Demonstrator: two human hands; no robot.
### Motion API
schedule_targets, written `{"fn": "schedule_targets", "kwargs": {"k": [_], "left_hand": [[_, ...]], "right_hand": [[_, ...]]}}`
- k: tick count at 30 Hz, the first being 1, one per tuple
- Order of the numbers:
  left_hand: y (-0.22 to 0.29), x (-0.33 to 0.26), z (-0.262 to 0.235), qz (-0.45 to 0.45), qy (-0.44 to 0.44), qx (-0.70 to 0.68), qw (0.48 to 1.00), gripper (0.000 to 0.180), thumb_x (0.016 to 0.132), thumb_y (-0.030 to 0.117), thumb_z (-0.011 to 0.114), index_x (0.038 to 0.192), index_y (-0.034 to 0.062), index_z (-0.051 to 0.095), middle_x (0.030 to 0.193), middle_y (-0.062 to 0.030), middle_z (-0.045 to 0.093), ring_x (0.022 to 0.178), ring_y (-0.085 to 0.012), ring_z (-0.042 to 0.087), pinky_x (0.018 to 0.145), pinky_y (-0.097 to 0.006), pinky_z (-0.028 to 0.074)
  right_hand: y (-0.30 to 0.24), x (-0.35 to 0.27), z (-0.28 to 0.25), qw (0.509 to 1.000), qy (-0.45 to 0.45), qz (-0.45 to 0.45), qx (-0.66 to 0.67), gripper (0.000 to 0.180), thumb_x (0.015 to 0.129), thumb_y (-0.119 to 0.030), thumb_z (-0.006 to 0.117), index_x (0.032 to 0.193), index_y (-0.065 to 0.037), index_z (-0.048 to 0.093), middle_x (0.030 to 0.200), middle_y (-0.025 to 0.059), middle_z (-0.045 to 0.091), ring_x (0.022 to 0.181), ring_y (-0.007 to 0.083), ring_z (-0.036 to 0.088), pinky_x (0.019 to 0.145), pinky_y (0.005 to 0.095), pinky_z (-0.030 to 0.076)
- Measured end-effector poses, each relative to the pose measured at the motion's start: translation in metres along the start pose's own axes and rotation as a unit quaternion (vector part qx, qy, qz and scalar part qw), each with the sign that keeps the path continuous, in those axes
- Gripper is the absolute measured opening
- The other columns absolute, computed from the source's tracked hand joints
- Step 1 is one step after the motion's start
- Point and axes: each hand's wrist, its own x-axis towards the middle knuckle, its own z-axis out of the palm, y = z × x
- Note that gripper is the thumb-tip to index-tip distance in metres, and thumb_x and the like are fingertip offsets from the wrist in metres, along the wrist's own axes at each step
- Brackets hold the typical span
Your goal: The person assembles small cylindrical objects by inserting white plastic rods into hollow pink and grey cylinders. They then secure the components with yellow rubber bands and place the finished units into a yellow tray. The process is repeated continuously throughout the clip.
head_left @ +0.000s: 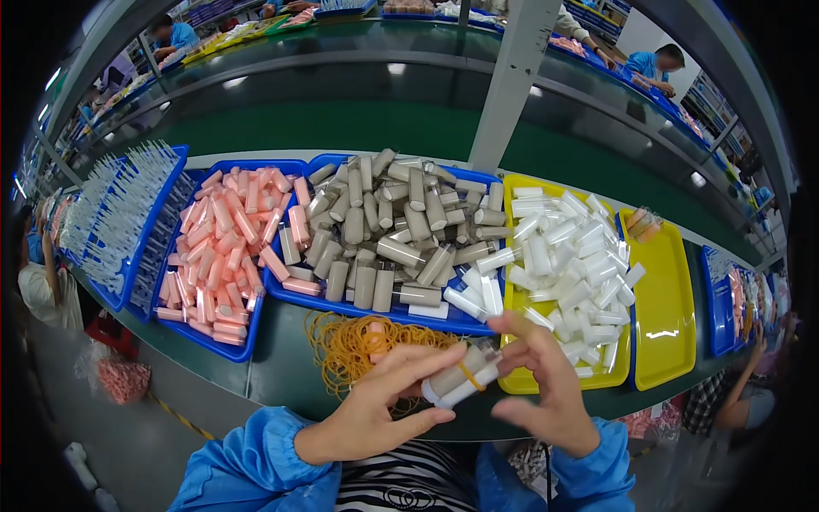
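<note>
My left hand (375, 414) grips a small bundle of bottles (450, 386), one side grey and the other white, between its thumb and fingers. A yellow-orange rubber band (471, 376) runs around the bundle. My right hand (553, 394) is at the bundle's far end, its fingers apart and slightly blurred; whether a fingertip touches the bundle I cannot tell. Beyond my left hand lies a tangled heap of rubber bands (334, 348), with a pink bottle (374, 336) among them.
Blue trays hold pink bottles (223, 230), grey bottles (363, 286) and, at far left, clear thin-stemmed parts (128, 213). White bottles (580, 256) fill a yellow tray (512, 375). Another yellow tray (665, 333) holds a small pink bundle (643, 224). A metal post (510, 85) rises behind.
</note>
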Motion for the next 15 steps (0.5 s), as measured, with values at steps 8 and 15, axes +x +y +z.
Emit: {"fn": "schedule_targets", "kwargs": {"k": [8,15], "left_hand": [[-0.016,-0.007,0.002,-0.004,0.005,-0.040,0.999,0.058,0.089,-0.002,0.068,0.142,0.0011,0.047,0.139,-0.0166,0.054,0.121,-0.0208,0.057,0.101,-0.033,0.049],[-0.026,-0.007,0.006,-0.033,0.003,-0.177,0.984,0.058,0.092,-0.004,0.063,0.145,-0.0027,0.041,0.144,-0.0176,0.048,0.122,-0.0218,0.055,0.102,-0.033,0.049]], "right_hand": [[-0.002,-0.003,0.003,0.999,0.019,0.006,-0.027,0.047,0.082,-0.011,0.078,0.126,-0.002,0.063,0.106,0.0117,0.067,0.088,0.0164,0.066,0.071,0.0273,0.055],[-0.011,0.001,0.011,0.987,0.052,-0.047,-0.143,0.050,0.075,-0.009,0.083,0.121,-0.002,0.066,0.095,0.0090,0.067,0.075,0.0129,0.063,0.062,0.0240,0.052]]}}
